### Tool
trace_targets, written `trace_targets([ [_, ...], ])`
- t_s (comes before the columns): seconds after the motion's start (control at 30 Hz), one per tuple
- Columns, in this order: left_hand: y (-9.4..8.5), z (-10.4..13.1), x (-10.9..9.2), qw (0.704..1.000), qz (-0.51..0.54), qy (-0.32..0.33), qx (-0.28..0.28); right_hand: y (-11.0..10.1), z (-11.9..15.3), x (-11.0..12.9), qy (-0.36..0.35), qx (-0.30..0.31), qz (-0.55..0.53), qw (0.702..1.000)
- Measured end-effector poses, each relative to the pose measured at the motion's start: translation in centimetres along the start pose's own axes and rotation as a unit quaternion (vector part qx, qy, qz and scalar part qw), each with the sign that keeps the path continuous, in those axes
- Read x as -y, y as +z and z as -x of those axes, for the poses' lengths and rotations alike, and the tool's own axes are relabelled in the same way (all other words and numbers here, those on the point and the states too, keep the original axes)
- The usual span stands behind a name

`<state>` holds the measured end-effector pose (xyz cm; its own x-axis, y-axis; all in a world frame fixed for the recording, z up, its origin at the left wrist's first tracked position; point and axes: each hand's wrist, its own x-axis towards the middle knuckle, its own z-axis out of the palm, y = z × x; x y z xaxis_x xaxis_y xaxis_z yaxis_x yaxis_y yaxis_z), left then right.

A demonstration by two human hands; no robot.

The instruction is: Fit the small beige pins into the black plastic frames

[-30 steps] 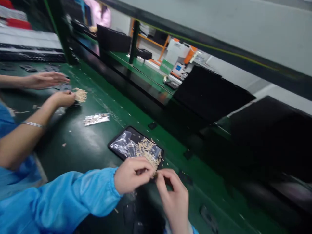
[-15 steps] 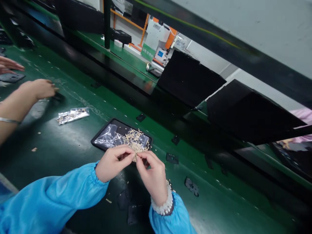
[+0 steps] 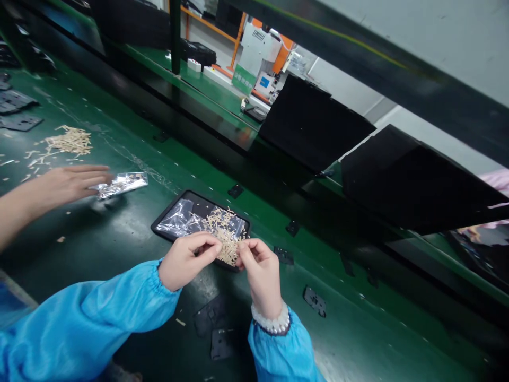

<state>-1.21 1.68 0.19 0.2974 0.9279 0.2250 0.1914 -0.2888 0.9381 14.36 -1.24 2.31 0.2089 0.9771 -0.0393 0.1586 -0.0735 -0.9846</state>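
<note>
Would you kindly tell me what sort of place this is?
Probably an assembly workshop: a long green workbench, a black tray of small pale pieces, and a co-worker's hand alongside.

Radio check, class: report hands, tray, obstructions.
Left hand, right hand pinched, apart, by tray; grip contents unclear. Tan strips, plastic in tray. Co-worker's hand by packet, clear of tray.

The left hand (image 3: 186,261) and the right hand (image 3: 260,270) are slightly apart, thumbs and fingers drawn in; whether either grips anything is too small to tell. Just beyond them lies a black tray (image 3: 203,203) bearing pale strips (image 3: 221,225) and clear plastic (image 3: 175,217). Left of the left hand, a co-worker's hand (image 3: 75,183) overlaps a silvery packet (image 3: 129,183). Right of the right hand lies a dark plate (image 3: 315,301).
</note>
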Motion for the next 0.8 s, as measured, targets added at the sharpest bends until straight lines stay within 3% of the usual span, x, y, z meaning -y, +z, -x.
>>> trace_targets([
  [0.13,0.1,0.0,0.1,1.0,-0.003,-0.004,-0.009,-0.1,0.5,0.4,-0.081,0.022,0.097,0.992],
  [0.23,0.2,0.2,-0.1,0.997,-0.05,0.062,-0.017,0.2,0.9,0.5,-0.143,0.04,0.152,0.977],
  [0.37,0.5,0.6,-0.4,0.977,-0.104,0.18,-0.053,0.8,1.0,0.3,-0.164,0.028,0.183,0.969],
  [0.43,0.5,0.6,-0.4,0.971,-0.103,0.205,-0.063,1.0,0.9,0.1,-0.161,0.015,0.18,0.97],
  [0.5,0.5,0.6,-0.4,0.977,-0.087,0.188,-0.06,1.0,0.8,0.0,-0.129,0.01,0.149,0.98],
  [0.63,0.3,0.5,-0.1,0.994,-0.046,0.087,-0.043,0.5,0.0,-0.7,-0.063,-0.008,0.093,0.994],
  [0.73,0.2,0.2,0.1,0.999,-0.018,0.017,-0.046,-0.4,-1.0,-1.6,-0.078,-0.047,0.153,0.984],
  [0.8,0.1,0.0,0.2,0.998,0.006,-0.025,-0.049,-0.9,-1.6,-2.0,-0.106,-0.041,0.232,0.966],
])
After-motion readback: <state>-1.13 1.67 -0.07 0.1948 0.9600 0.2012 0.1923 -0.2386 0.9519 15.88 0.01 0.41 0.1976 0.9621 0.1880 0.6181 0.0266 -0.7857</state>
